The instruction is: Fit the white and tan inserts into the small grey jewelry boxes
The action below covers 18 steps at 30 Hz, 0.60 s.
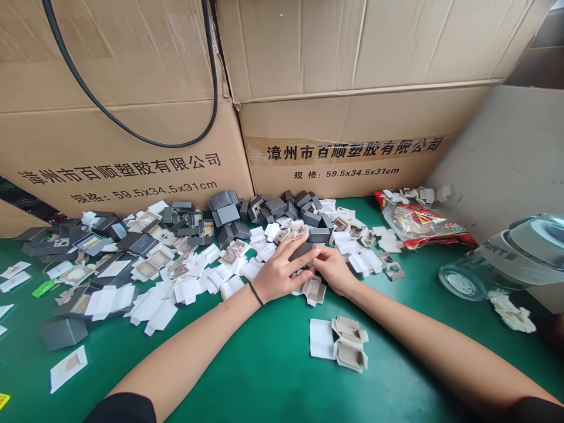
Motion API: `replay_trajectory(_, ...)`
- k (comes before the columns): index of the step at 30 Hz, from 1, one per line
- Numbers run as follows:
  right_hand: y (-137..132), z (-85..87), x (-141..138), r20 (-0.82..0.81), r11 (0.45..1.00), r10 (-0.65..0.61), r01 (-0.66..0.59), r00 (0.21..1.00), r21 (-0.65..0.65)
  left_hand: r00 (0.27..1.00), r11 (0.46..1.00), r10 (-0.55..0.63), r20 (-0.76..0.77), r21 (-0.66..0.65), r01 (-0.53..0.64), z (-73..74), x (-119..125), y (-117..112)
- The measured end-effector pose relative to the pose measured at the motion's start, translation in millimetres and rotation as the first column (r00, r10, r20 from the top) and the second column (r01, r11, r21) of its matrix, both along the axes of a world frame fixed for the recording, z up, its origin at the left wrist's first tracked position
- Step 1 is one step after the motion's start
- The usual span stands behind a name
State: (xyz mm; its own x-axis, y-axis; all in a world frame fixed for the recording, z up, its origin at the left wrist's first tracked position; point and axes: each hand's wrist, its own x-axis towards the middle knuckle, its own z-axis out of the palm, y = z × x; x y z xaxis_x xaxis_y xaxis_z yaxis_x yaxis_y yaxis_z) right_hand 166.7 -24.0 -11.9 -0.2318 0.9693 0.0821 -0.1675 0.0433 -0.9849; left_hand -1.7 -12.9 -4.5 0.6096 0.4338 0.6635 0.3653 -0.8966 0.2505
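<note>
Both my hands meet over the pile at the middle of the green table. Under the fingers of my left hand (284,267) shows a small dark grey box (303,251), partly hidden. The curled fingers of my right hand (333,269) grip its right side. Just below my fingers lies a folded cardboard insert (314,291). Nearer to me, between my forearms, an unfolded white card with two grey-brown cardboard trays (351,343) rests on the table. Around my hands are several dark grey boxes (224,207) and loose white card inserts (187,289).
Two large cardboard cartons (352,126) stand along the back, with a black cable (176,145) hanging before the left one. To the right are a red and clear plastic bag (416,220), a clear bottle (506,264) lying tilted, and crumpled tissue (513,314). A green wrapper (44,288) lies left.
</note>
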Motion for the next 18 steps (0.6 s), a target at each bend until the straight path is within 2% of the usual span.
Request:
replay_trajectory(8,-6.3,3.5,-4.1,-0.058,0.995,0.016,-0.022,0.998,-0.097,0.995,0.985,-0.059,-0.076,0.16,0.071,0.2,1.2,-0.1)
replay_trajectory(14,-6.6,2.7,-2.6,-0.117,0.996,0.03,-0.04,0.993,-0.084,0.994,0.967,-0.092,-0.059,0.232,0.103,3.4,6.2,-5.6)
replay_trajectory(18,-11.1,9.1,-4.7,-0.141,0.987,0.044,-0.065,0.989,-0.147,0.997,0.964,-0.077,-0.029,0.252,0.081,3.2,8.3,-9.3)
